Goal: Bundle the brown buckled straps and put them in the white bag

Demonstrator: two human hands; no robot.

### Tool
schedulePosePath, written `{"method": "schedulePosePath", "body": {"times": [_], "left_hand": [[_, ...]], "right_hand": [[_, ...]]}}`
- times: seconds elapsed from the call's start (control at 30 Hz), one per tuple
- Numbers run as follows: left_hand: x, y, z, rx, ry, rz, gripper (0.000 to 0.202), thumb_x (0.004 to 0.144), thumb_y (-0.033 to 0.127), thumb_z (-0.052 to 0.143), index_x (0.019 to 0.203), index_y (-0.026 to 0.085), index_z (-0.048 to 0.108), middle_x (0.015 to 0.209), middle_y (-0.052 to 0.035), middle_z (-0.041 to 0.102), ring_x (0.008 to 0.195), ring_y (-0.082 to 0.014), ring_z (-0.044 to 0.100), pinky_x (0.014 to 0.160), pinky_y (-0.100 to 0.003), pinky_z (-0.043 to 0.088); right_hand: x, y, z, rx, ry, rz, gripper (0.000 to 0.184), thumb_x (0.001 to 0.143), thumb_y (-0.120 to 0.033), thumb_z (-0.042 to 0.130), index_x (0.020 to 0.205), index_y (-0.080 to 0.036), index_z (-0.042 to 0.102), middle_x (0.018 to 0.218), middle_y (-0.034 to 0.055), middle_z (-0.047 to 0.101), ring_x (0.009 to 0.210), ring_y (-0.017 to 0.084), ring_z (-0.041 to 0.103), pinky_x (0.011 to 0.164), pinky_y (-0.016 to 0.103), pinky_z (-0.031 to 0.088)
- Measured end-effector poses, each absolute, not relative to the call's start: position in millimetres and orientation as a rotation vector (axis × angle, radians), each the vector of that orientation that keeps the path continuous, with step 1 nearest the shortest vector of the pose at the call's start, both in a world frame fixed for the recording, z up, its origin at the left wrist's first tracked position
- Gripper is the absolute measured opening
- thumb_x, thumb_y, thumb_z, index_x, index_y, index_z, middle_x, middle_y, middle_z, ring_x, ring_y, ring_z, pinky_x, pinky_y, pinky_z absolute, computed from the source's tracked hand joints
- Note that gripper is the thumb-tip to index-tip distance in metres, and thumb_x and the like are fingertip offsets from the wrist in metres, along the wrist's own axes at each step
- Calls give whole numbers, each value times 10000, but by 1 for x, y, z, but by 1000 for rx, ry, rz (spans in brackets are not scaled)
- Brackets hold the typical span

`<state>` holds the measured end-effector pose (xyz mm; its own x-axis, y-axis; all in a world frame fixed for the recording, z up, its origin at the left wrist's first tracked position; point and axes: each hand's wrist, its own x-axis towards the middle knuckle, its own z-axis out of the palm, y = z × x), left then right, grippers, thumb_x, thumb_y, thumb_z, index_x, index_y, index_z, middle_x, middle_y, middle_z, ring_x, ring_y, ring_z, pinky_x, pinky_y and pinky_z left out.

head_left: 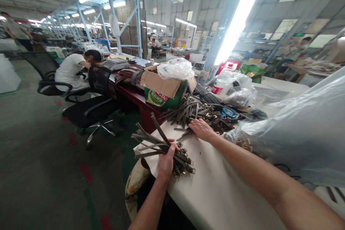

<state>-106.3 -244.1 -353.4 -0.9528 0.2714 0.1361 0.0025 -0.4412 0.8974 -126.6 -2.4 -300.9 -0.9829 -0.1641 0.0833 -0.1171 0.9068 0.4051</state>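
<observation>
In my left hand [167, 158] is a bundle of dark grey-brown straps [151, 143] with small metal buckles. Their loose ends fan out to the upper left, and the buckles bunch together on the lower right, just above the pale table surface [212, 179]. My right hand [201, 128] reaches to the near edge of a large heap of similar buckled straps [188, 109]. Its fingers are closed on a strap [184, 136] whose end sticks out to the left. The fingertips are partly hidden among the straps.
Behind the heap stands a green cardboard box [159, 97] topped with a plastic bag. Clear plastic bags [237, 90] lie at the back right, and a big translucent sheet [302, 125] bulges on the right. Office chairs [91, 111] and a seated person [71, 70] are at left.
</observation>
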Motion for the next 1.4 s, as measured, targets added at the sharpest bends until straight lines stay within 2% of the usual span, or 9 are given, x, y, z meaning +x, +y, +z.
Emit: {"method": "schedulePosePath", "body": {"times": [0.17,0.3,0.53,0.77,0.87,0.93,1.07,1.23,1.4], "left_hand": [[-107,-245,-353,396,1681,2506,203,851,370,632,886,171,612,800,-18,631,772,-149,611,824,-287,493],[-108,-244,-353,390,1733,2532,219,817,363,636,749,157,607,908,-49,638,778,-140,609,769,-261,504],[-110,-243,-358,420,1722,2544,227,827,380,638,816,153,618,839,-25,635,784,-133,609,791,-247,489],[-113,-242,-364,436,1606,2569,301,858,403,638,1044,173,586,726,18,617,709,-135,600,714,-249,500],[-114,-242,-365,440,1596,2567,302,853,402,650,1043,176,585,729,19,627,715,-133,606,710,-242,497],[-114,-242,-363,458,1599,2561,298,854,399,652,1045,182,582,722,22,631,727,-133,613,733,-245,498],[-109,-243,-355,509,1652,2541,267,837,366,659,1009,173,593,738,10,637,739,-134,615,743,-258,493],[-93,-236,-345,507,1689,2519,278,819,388,677,954,158,600,695,2,617,674,-131,594,690,-267,496],[-77,-220,-333,596,1612,2463,357,807,473,698,913,143,612,690,-9,616,642,-123,583,637,-253,495]], "right_hand": [[-133,-3,-303,177,-2940,-577,240,944,-127,454,1035,-132,676,1057,146,643,1054,265,523,890,387,334],[-136,-2,-300,223,-2952,-542,224,941,-148,478,1014,-151,689,1035,129,650,1029,252,530,859,371,334],[-130,3,-308,386,-2921,-420,214,939,-144,461,993,-135,668,1037,121,649,1020,218,535,898,343,346],[-118,1,-326,117,-2715,-44,210,826,-77,473,937,-139,640,915,91,674,941,212,596,1106,353,313],[-106,4,-328,-136,-2532,189,250,820,-134,479,1034,-146,608,959,102,691,933,230,625,958,338,450],[-96,5,-325,-295,-2381,330,247,889,-203,419,1069,-152,580,962,110,697,870,231,641,827,331,496],[-72,-1,-310,-429,-2127,520,358,1014,-345,251,1004,-177,567,930,96,701,856,202,654,827,323,508],[-42,-20,-282,-310,-1777,867,366,979,-451,411,853,-189,634,848,58,689,826,186,628,858,339,508],[-24,-32,-260,-228,-1629,1153,383,949,-524,485,829,-188,624,785,35,668,735,161,614,700,292,522]]}}
